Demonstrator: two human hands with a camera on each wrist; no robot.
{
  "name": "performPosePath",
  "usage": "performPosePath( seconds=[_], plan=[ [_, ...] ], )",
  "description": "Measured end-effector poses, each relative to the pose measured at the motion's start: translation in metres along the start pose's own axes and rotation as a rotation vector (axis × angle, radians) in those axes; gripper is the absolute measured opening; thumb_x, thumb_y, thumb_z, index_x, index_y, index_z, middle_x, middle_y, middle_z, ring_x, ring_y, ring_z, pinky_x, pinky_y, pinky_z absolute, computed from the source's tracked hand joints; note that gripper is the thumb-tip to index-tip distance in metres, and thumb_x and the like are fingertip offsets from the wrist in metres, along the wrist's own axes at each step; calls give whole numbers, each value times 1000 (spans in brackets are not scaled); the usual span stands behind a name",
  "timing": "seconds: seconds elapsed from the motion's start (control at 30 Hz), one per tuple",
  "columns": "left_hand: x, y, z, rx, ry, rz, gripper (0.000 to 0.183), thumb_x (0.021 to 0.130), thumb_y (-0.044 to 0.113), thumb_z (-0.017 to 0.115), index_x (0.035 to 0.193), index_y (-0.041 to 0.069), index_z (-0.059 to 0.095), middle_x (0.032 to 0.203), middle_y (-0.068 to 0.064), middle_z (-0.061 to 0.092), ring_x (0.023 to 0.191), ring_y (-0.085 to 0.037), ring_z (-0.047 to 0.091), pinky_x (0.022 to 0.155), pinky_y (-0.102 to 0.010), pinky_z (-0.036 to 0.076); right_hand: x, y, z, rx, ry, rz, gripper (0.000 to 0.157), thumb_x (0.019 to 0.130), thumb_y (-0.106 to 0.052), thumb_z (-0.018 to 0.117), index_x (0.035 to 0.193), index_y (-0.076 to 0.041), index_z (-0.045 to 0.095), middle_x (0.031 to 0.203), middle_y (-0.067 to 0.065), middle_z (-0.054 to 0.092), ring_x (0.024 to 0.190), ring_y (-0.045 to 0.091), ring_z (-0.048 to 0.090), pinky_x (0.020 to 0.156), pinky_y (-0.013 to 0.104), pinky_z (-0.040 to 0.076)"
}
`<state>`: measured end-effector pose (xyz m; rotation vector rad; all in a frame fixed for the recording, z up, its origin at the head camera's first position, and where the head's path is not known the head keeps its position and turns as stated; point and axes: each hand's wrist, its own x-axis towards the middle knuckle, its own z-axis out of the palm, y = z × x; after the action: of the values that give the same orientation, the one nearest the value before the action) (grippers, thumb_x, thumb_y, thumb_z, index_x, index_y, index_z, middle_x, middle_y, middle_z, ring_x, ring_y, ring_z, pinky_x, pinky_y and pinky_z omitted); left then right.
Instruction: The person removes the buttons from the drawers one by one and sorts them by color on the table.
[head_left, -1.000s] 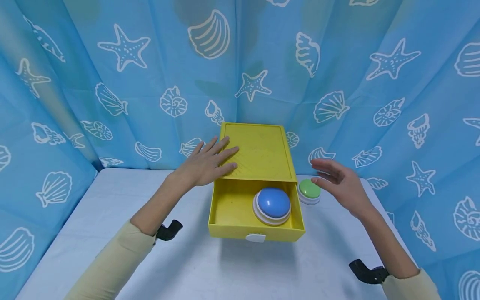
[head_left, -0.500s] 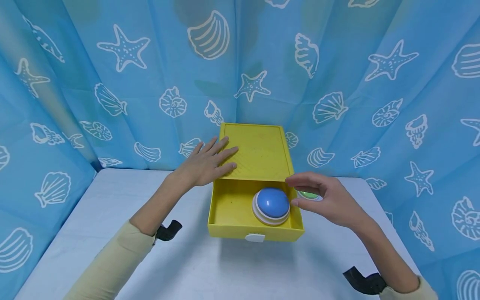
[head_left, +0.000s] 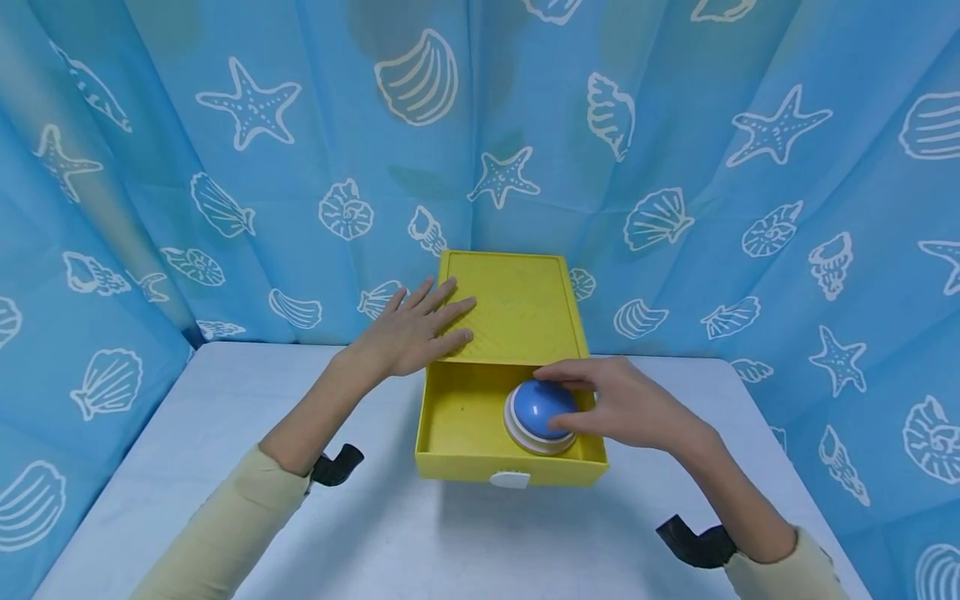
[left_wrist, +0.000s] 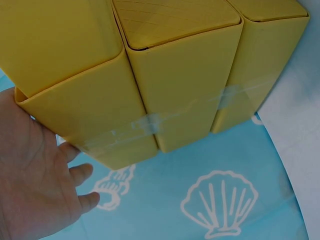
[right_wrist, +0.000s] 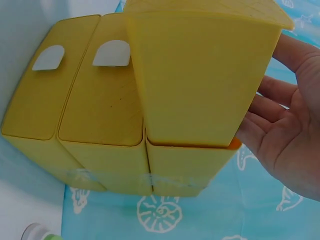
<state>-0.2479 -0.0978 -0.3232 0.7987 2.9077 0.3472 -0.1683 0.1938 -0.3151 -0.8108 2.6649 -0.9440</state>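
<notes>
Plain pale-beige sleeves (head_left: 221,529), bare hands (head_left: 411,332), a curved black attachment (head_left: 696,543) beside each cuff.

The left hand (left_wrist: 40,172) spreads beside the left end of a yellow three-drawer unit (left_wrist: 185,90), clear tape (left_wrist: 150,123) crossing its side; beyond hangs shell-printed blue fabric (left_wrist: 160,195).

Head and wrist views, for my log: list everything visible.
Table: one, white, foreground
Drawer unit: one, yellow, on table
Drawers: three, yellow, stacked, top open
Handles: three, white, drawer fronts
Blue button: one, blue, in open drawer
Green button: one, green, beside unit
Tape: count unclear, transparent, unit sides
Curtain: one, blue, shell-printed, behind
Sleeves: two, beige, head view bottom
Wrist mounts: two, black, beside sleeves
Left hand: one, on unit top
Right hand: one, round blue button
</notes>
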Motion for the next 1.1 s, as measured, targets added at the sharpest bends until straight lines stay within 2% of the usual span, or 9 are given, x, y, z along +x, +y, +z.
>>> performPosePath(
  seconds=[0.27, 0.73, 1.1],
  plan=[
    [0, 0, 0, -5, 8, 3, 63, 105, 56, 29, 160, 25, 26, 167, -6, 6, 152, -30, -3, 118, -57, -1, 4, -8, 5, -120, -22, 48, 55, 85, -28, 82, 134, -9, 64, 128, 6, 64, 107, 23, 59, 92, 45, 53],
    [-1, 0, -1, -9, 10, 3, 63, 106, 55, 30, 160, 24, 26, 167, -7, 7, 152, -31, -2, 118, -57, -1, 2, -10, 7, -175, -51, 67, 62, 83, -27, 84, 138, -10, 60, 129, 5, 62, 108, 23, 58, 92, 44, 53],
    [-2, 1, 0, 0, 14, 6, 64, 106, 56, 29, 161, 24, 24, 167, -8, 6, 152, -32, -2, 118, -58, 1, 3, -17, 16, -347, -57, 74, 73, 80, -34, 85, 142, -9, 56, 134, 5, 60, 114, 24, 56, 96, 47, 50]
  ],
)
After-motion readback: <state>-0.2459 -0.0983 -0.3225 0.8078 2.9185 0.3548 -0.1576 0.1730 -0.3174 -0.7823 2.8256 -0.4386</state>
